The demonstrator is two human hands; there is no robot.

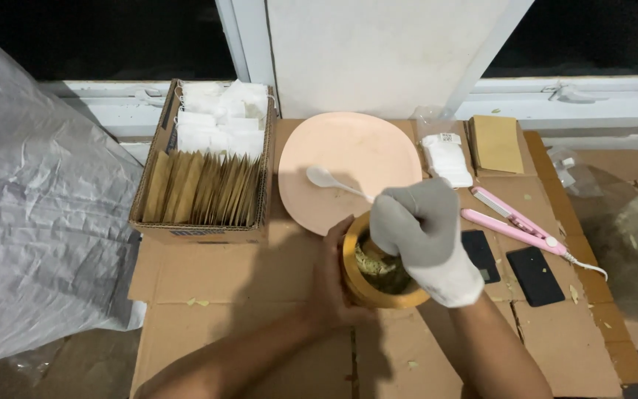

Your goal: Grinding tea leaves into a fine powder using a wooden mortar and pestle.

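Note:
My bare left hand [331, 284] wraps around the left side of a small round yellow-brown bowl [378, 295] that stands on cardboard. The bowl holds pale and dark shredded plant matter [374, 267]. My right hand [421, 225], in a grey-and-white glove, is closed in a fist right above the bowl's opening, with its fingers down inside; what it grips is hidden. A white plastic spoon [331, 180] lies on a pale pink plate [348, 159] just behind the bowl.
A cardboard box [201, 229] with brown paper sachets and white bags sits at the back left. A pink flat iron-like tool [515, 222], two black flat devices [534, 275], a white packet stack [446, 159] and a brown envelope stack [496, 144] lie at the right. Grey plastic sheeting [31, 222] covers the left.

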